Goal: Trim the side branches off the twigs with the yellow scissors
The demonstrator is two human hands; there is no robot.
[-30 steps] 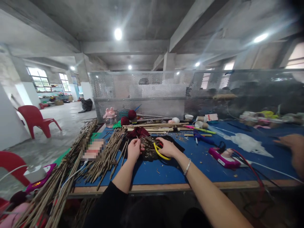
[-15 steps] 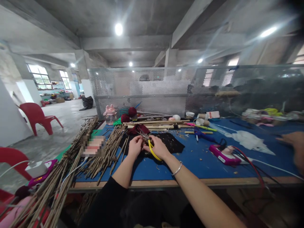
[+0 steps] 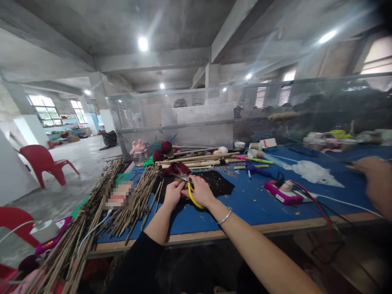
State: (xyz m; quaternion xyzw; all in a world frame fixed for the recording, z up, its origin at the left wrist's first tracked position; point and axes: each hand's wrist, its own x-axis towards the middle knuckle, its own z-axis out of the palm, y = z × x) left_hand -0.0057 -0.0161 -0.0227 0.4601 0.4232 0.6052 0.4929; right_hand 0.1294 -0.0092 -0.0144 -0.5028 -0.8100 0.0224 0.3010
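My right hand (image 3: 199, 190) is closed around a pair of scissors (image 3: 192, 199) with yellow handles. The metal blades stick out beyond my fingers toward the far left. Close against it, my left hand (image 3: 174, 193) is pinched shut; whatever sits between its fingertips is too small and covered to make out. Both hands are over a black cloth (image 3: 219, 183) strewn with small pale scraps. A dark red piece of fabric (image 3: 176, 169) lies just past the blades.
Bundles of thin twigs (image 3: 139, 194) lie on the left of the blue table (image 3: 245, 216). Sticks and dark red yarn balls (image 3: 158, 155) sit behind. A purple power strip (image 3: 283, 194), a blue glue gun (image 3: 259, 169) and another person's hand (image 3: 372, 175) are on the right.
The camera view has turned slightly, shifting the scene left. My hands stay together over the black cloth, with the scissors' blades now pointing more to the left.
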